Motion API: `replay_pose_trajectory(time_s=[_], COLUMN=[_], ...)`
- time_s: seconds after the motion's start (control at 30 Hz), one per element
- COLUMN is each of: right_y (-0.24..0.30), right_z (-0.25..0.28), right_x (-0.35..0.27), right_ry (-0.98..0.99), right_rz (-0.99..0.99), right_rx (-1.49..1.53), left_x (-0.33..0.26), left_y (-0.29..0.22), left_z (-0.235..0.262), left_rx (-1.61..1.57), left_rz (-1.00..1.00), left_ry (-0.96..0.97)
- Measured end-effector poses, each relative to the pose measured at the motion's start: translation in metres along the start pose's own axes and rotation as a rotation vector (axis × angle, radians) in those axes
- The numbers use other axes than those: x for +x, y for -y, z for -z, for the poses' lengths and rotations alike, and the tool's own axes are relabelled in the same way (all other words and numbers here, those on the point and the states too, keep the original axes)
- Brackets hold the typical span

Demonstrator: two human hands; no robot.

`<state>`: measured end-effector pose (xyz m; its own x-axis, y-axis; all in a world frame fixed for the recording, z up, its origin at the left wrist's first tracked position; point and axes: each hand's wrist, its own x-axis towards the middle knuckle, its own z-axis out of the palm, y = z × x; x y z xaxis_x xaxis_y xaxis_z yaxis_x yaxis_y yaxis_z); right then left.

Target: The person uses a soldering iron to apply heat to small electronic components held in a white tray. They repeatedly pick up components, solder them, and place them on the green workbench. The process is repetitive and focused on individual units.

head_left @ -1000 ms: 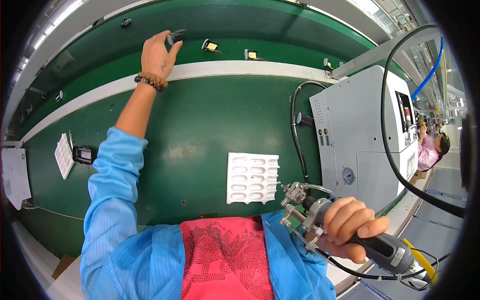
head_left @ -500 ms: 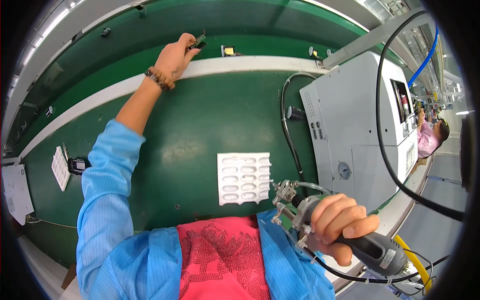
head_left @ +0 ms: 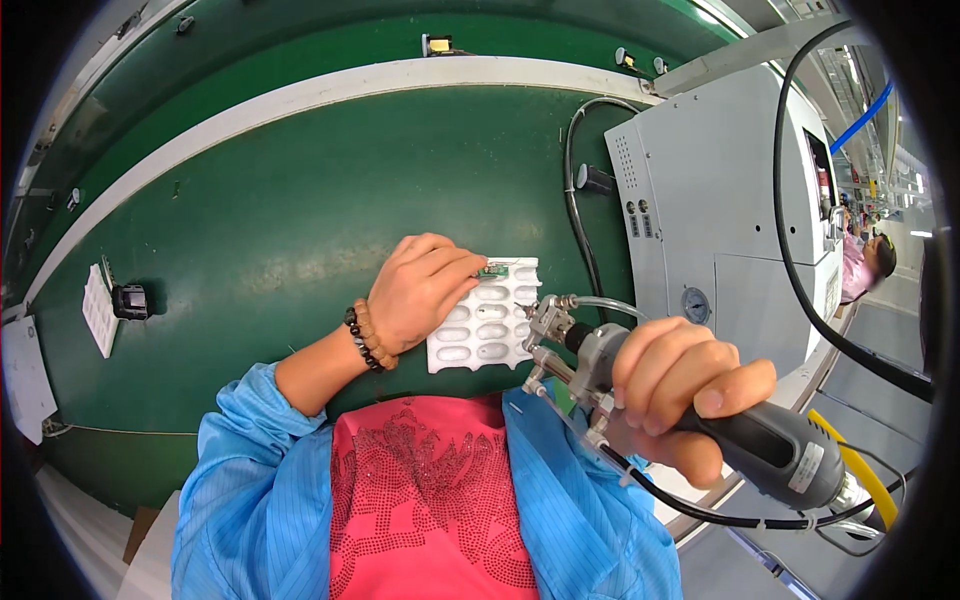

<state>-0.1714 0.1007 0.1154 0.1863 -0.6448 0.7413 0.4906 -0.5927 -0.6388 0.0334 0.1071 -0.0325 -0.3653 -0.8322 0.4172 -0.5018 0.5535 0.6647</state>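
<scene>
My left hand (head_left: 425,288) rests at the upper edge of a white tray (head_left: 433,358) with rows of oval hollows. Its fingers press on a small green circuit board (head_left: 493,271) at the tray's top row; part of the board is hidden under them. My right hand (head_left: 680,390) is wrapped around a grey and black powered screwdriver (head_left: 755,452) with metal fittings and hoses at its head. The screwdriver's tip (head_left: 527,312) points left, close to the tray's right edge. I cannot tell whether it touches the tray.
A large grey machine (head_left: 715,200) stands on the right of the green bench (head_left: 260,200), with a black hose (head_left: 572,190) beside it. Another white tray (head_left: 99,310) and a black part (head_left: 131,302) sit far left. Several small parts lie beyond the white rail (head_left: 330,92). A person in pink (head_left: 855,268) sits far right.
My left hand has come back from the far rail to the white tray, bringing the circuit board. My right hand still grips the screwdriver near the tray.
</scene>
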Motion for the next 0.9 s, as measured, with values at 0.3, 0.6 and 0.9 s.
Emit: replay_pose_trajectory(time_s=[0.3,0.6,0.9], right_y=[-0.040,-0.051,-0.055], right_z=[-0.013,-0.015,-0.018], right_x=[0.000,0.003,0.004], right_ry=[-0.044,0.053,0.092], right_rz=[-0.081,-0.117,-0.143], right_rx=[-0.016,0.022,0.030], left_x=[-0.012,-0.015,-0.018], left_y=[0.012,0.015,0.017], left_z=[-0.006,-0.005,-0.005], left_rx=[-0.118,-0.159,-0.151], left_rz=[0.106,0.120,0.101], left_ry=[-0.097,-0.090,-0.104])
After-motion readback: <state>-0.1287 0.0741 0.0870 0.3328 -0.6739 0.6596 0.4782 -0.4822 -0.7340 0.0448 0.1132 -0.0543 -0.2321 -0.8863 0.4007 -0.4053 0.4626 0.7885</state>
